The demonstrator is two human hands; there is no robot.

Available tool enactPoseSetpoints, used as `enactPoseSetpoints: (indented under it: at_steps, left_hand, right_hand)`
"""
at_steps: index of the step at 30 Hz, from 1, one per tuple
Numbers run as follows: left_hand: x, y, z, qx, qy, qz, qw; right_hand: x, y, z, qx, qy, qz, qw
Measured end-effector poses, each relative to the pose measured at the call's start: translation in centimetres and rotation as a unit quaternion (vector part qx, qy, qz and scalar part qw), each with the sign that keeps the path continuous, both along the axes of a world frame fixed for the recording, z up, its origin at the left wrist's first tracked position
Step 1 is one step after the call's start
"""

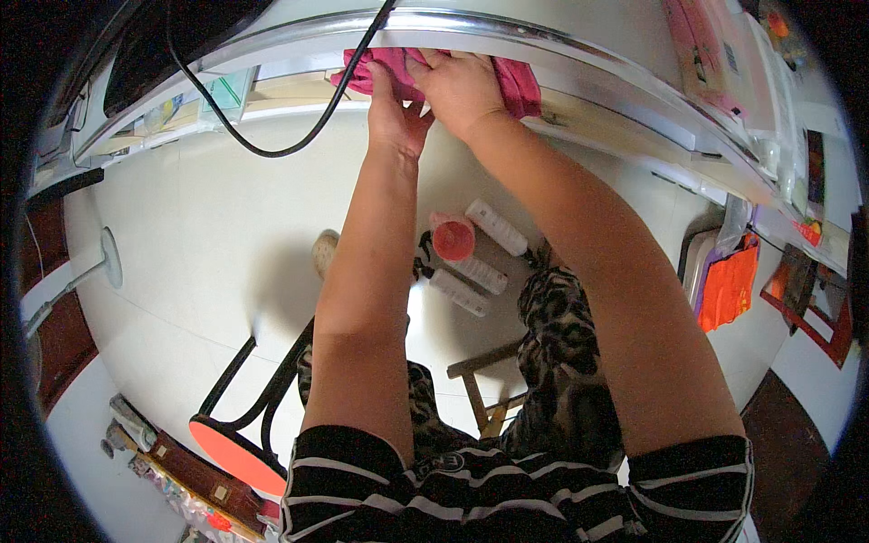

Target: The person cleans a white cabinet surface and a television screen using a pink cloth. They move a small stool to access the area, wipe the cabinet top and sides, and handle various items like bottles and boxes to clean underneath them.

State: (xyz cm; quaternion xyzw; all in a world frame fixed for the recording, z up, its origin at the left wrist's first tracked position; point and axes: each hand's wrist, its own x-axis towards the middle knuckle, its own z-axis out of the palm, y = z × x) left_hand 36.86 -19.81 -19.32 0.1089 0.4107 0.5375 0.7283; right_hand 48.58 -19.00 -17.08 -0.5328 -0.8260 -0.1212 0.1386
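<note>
Both my arms reach forward to a pink cloth (519, 85) at a low shelf below the metal-edged top of a display counter. My left hand (396, 102) is at the cloth's left part, thumb up against it, its fingers partly hidden. My right hand (458, 85) lies over the cloth's middle, fingertips pressed into its folds. The upper part of the cloth is hidden under the counter's metal edge (529, 30).
A black cable (288, 151) hangs in a loop left of my hands. On the floor lie several white bottles (497, 227) around a pink cup (453, 240). A red-topped stool (237, 458) stands lower left, an orange bag (728, 285) at right.
</note>
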Motion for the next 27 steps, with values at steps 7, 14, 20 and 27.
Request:
enactPoseSetpoints:
  at_steps: [7, 14, 20, 27]
  left_hand:
    - [4.7, -1.7, 0.3, -0.192, 0.094, 0.185, 0.959]
    - [10.3, -4.9, 0.7, -0.011, 0.035, 0.135, 0.990]
    - [7.0, -2.6, -0.8, 0.008, -0.168, 0.015, 0.986]
    - [2.6, -3.0, 1.1, -0.006, -0.131, 0.134, 0.982]
  right_hand:
    - [4.1, -2.9, 0.3, -0.013, 0.003, 0.031, 0.999]
    - [9.4, -7.1, -0.1, -0.050, -0.025, -0.011, 0.998]
    - [6.3, -5.2, -0.5, -0.006, 0.006, 0.023, 1.000]
    - [1.9, -2.8, 0.8, -0.112, 0.151, 0.151, 0.971]
